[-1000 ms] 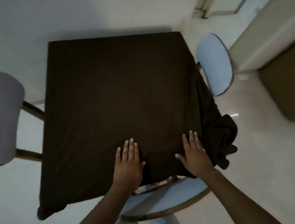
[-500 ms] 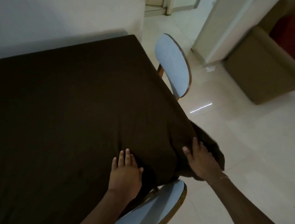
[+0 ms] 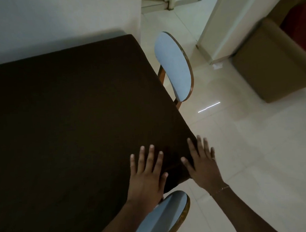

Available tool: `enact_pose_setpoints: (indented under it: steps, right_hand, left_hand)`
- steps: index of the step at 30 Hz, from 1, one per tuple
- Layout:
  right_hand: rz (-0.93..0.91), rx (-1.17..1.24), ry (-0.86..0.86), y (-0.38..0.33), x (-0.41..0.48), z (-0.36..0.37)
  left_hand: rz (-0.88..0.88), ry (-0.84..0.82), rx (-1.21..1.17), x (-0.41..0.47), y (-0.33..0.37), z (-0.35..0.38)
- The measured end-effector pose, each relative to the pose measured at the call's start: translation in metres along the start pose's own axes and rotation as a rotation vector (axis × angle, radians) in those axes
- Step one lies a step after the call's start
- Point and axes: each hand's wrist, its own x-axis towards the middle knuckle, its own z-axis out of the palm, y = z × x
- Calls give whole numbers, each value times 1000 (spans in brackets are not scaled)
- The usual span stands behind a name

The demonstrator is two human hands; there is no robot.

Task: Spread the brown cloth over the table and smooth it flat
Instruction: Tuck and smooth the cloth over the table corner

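Observation:
The dark brown cloth (image 3: pixel 75 119) covers the whole table top and lies smooth, with its near right corner draped over the edge. My left hand (image 3: pixel 147 175) rests flat on the cloth near that corner, fingers spread. My right hand (image 3: pixel 201 164) lies flat on the corner itself, fingers apart and partly past the table's right edge. Neither hand grips the fabric. The table beneath is fully hidden by the cloth.
A chair with a pale blue back (image 3: pixel 174 65) stands against the table's right side. Another blue chair back (image 3: pixel 163 217) is right below my hands. A tan box-shaped pouf (image 3: pixel 269 63) sits on the tiled floor (image 3: pixel 247 155) at the right. A white wall runs behind the table.
The view has swung toward the table's right corner. The bunched cloth that hung off the right side now lies flat over the corner, and my right hand has moved onto it.

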Motion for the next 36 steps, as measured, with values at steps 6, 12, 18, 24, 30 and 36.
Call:
enact_pose_setpoints:
  steps: [6,12,18,24,30,36]
  right_hand:
    - [117,-69,-120,-13,-4,0]
    - [-200,-128,-141,-60,-9,0]
    - [-162,-106,-143,-92,-3,4]
    - [-247,-333,-309,-132,2,12]
    - [-277,-118,-213,-198,27,1]
    - [-419,-224,-31,-295,85,12]
  left_hand:
    - [-21,-26,-21,-28,-56,11]
    - [-671,43,-4,-104,-159,19]
    - [-796,146,-72,-174,-204,36]
    - [-908,137,-103,-221,-234,51]
    - [-811,262,-203,-179,-236,24]
    - [-594,204,-120,-69,-248,-15]
